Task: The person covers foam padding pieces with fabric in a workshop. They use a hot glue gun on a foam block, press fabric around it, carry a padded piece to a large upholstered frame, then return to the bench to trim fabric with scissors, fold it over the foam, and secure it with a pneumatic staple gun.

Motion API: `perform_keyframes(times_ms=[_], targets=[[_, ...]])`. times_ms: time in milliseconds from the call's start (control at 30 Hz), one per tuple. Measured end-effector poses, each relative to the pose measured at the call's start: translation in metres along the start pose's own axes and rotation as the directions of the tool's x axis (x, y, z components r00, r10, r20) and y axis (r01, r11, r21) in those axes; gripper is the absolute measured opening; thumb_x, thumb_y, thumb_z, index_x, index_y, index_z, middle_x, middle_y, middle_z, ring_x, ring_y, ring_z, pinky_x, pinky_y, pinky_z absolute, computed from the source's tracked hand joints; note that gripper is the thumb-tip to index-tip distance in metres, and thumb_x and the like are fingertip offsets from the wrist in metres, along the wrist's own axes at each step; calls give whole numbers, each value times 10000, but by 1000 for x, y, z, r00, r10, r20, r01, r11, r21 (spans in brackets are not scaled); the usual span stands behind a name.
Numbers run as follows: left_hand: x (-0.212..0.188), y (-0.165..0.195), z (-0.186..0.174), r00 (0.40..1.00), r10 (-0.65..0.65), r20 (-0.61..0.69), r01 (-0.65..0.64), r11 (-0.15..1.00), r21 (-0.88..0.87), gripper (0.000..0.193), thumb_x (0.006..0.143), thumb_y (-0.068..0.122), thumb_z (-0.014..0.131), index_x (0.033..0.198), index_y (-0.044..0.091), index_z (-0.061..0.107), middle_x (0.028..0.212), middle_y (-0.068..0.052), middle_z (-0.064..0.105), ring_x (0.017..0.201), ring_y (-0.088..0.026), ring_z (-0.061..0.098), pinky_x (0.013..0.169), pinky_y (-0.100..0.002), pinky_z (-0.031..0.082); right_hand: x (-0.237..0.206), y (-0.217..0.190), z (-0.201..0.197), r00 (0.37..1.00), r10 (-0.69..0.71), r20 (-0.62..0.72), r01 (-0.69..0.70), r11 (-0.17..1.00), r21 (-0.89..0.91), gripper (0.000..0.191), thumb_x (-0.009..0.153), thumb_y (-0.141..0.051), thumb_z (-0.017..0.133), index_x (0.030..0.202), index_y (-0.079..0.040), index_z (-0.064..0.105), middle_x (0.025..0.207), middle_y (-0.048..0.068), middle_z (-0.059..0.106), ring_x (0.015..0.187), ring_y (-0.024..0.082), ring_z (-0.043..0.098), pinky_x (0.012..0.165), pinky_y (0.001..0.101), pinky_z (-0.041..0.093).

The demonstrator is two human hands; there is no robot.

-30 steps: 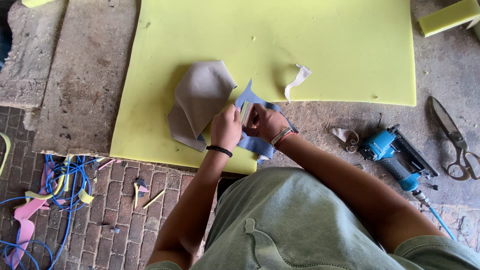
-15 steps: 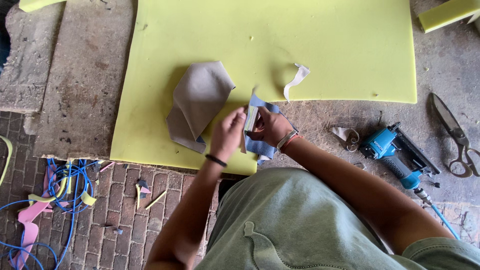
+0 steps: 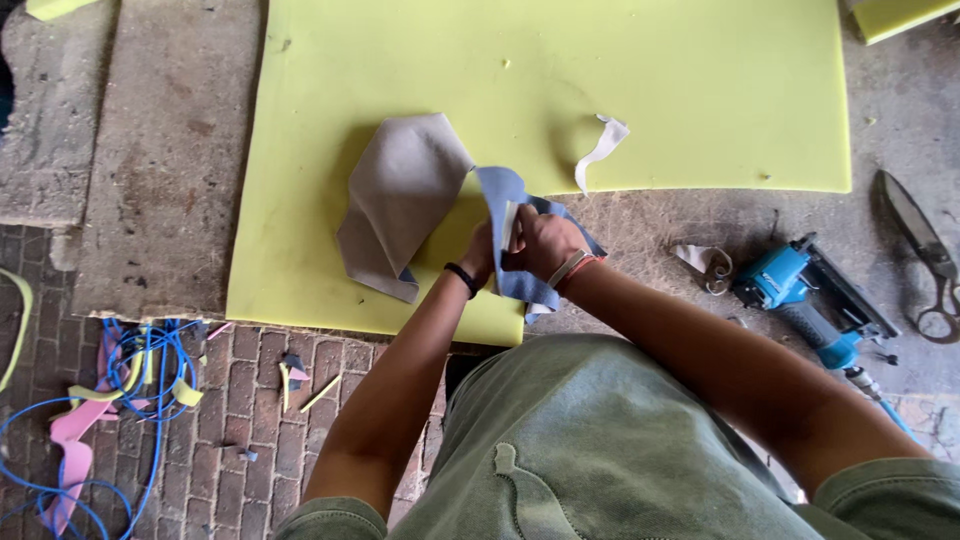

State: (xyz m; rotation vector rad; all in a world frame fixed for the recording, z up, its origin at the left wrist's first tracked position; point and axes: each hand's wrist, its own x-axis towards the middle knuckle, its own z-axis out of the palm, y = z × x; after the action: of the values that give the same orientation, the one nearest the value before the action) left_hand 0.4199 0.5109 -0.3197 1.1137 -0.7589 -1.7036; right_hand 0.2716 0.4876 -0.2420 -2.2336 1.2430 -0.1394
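Since the earlier frames, your hands have drawn closer together and the blue fabric piece (image 3: 505, 200) now rises between them toward 12 o'clock, while the grey fabric piece (image 3: 400, 200) lies much as it did. Your left hand (image 3: 482, 255), black band at the wrist, is closed on the blue piece from the 9 o'clock side; your right hand (image 3: 545, 245) is closed on the same piece from 3 o'clock, with a pale strip showing between the fingers. Both pieces lie at the near edge of the yellow foam sheet (image 3: 700, 90), the grey one touching the blue at 10 o'clock of your hands. Judged by its folds and drape, the blue piece is light, limp and unlikely to break; it probably slides little in the fingers. Take it by pinching an edge or corner, since the middle will only bunch. At 3 o'clock, well apart on the floor, lie a blue staple gun (image 3: 800, 290) and shears (image 3: 925, 255); a white offcut (image 3: 600, 150) rests on the foam at 1 o'clock.
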Motion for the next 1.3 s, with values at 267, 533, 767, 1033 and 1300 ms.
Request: perform_keyframes(times_ms=[267, 533, 767, 1033, 1300], targets=[[-24, 51, 27, 995, 74, -67, -10, 746, 666, 682, 1029, 461, 373, 1595, 123, 198, 1402, -207, 543, 1095, -336, 659, 910, -424, 551, 3, 20, 21, 996, 77, -42, -73, 994, 86, 229, 770, -251, 790, 828, -39, 726, 764, 175, 713, 718, 328, 711, 671, 410, 585], [-28, 59, 35, 989, 62, -132, 76, 556, 828, 670, 1038, 446, 343, 1604, 107, 227, 1356, -300, 598, 1247, -455, 588, 1051, -498, 465, -26, 22, -7, 882, 265, 391, -415, 39, 909, 347, 857, -380, 646, 1039, -86, 614, 815, 80, 690, 764, 246, 685, 684, 406, 605], [-27, 41, 31, 986, 151, -77, -60, 736, 674, 626, 1076, 454, 354, 1592, 102, 318, 1443, -233, 563, 1317, -384, 555, 1071, -467, 444, 9, -23, 11, 787, 612, -84, -69, 223, 972, 374, 1029, -373, 546, 1111, -43, 702, 899, 49, 768, 796, 141, 684, 760, 323, 564], [-17, -17, 9, 982, -180, -64, 153, 940, -303, 759, 1217, 566, 328, 1670, -38, 400, 1275, -210, 480, 1104, -299, 417, 903, -445, 349, 12, -35, 17, 708, 672, -218, -113, 412, 904, 403, 1080, -369, 502, 1057, -13, 687, 869, 147, 724, 744, 184, 615, 719, 344, 524], [-34, 9, 17, 956, 294, -15, -255, 853, 455, 680, 1114, 485, 373, 1625, 63, 220, 1644, -159, 328, 1525, -272, 317, 1218, -408, 286, 15, -29, 40, 703, 647, -294, 17, 398, 917, 390, 1081, -368, 508, 1059, -15, 671, 871, 97, 723, 735, 139, 620, 688, 312, 525]])
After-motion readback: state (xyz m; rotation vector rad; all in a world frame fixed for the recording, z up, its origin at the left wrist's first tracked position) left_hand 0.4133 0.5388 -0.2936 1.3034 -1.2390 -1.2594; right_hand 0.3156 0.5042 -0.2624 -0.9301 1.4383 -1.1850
